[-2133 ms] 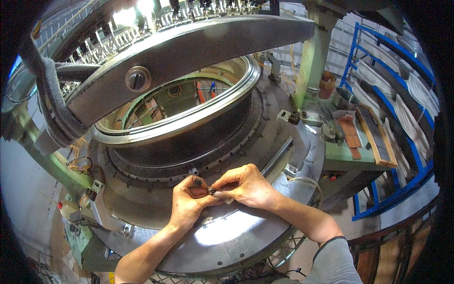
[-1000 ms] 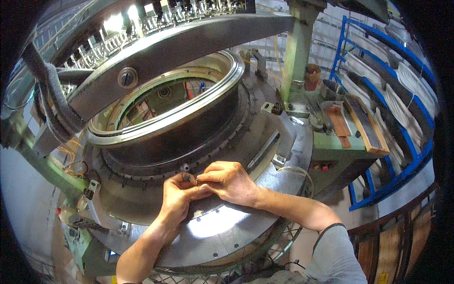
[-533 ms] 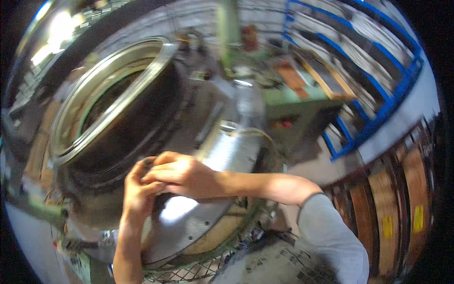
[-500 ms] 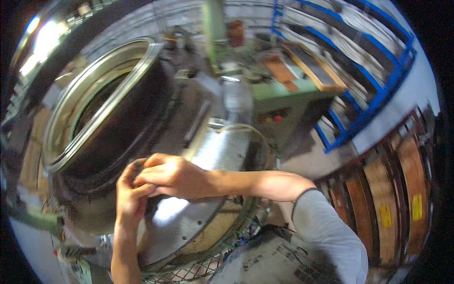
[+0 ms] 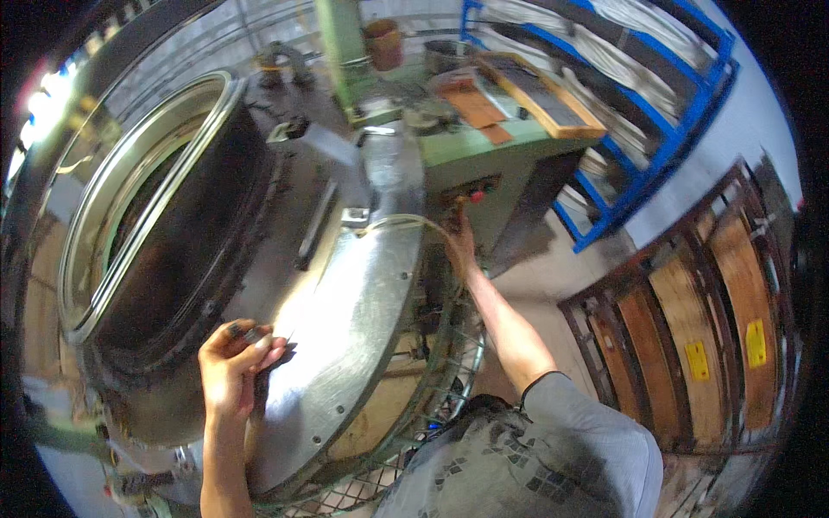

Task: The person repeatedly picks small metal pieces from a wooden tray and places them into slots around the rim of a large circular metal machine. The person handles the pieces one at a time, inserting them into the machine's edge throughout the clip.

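Observation:
My left hand (image 5: 231, 363) is closed in a pinch above the metal table at lower left. A small dark piece (image 5: 250, 334) shows between its fingers, too small to name. My right hand (image 5: 460, 240) is stretched far forward, fingers extended and apart from any tool. Its fingertips are at the control panel on the front of a green machine cabinet (image 5: 518, 164), just left of a red button (image 5: 476, 198). Whether a finger presses a control cannot be made out. Beneath the left hand lies the shiny round metal table (image 5: 345, 302).
A big dark drum with a bright metal rim (image 5: 164, 207) stands at left. A thin pale hose (image 5: 406, 219) loops over the table's far edge. A wooden-framed tray (image 5: 544, 95) lies on the cabinet. Blue shelving (image 5: 656, 142) and upright wooden boards (image 5: 682, 345) stand at right.
My right hand has left my left hand and reached forward right to the cabinet's buttons. My left hand stays pinched near the same spot. The view has shifted slightly.

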`<state>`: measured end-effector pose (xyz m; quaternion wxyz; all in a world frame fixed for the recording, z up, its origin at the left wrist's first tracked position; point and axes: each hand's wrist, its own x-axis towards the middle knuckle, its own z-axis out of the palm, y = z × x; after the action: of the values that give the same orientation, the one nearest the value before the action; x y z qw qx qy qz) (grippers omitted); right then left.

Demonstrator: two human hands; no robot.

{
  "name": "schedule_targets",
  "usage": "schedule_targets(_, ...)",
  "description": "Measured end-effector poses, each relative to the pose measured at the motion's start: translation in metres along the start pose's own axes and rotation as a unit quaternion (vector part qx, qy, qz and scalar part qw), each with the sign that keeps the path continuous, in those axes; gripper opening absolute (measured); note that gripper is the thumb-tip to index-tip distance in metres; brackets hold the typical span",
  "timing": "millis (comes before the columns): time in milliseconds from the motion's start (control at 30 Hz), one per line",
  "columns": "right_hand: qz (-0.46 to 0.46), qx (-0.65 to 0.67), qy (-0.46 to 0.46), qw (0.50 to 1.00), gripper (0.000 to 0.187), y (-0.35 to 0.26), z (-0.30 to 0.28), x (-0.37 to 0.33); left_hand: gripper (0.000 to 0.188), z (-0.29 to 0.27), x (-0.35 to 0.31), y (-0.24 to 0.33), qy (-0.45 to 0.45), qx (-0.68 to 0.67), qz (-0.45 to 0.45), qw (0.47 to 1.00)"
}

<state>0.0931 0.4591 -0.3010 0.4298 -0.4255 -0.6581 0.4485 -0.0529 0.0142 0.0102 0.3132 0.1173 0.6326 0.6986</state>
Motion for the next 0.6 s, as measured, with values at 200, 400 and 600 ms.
schedule_targets(200, 0.148, 0.423, -0.156, 0.880, 0.034, 0.004, 0.014, 0.021, 0.033, -0.004, -0.004, 0.000, -0.034, -0.029, -0.017, 0.999)
schedule_targets(400, -0.133, 0.069, -0.169, 0.974, 0.039, -0.009, -0.021, 0.017, 0.028, -0.016, -0.001, -0.005, -0.074, -0.075, -0.016, 0.994)
schedule_targets(600, -0.264, -0.131, -0.133, 0.946, 0.040, -0.008, -0.032, 0.037, 0.031, -0.018, 0.003, -0.009, -0.100, -0.117, 0.012, 0.988)
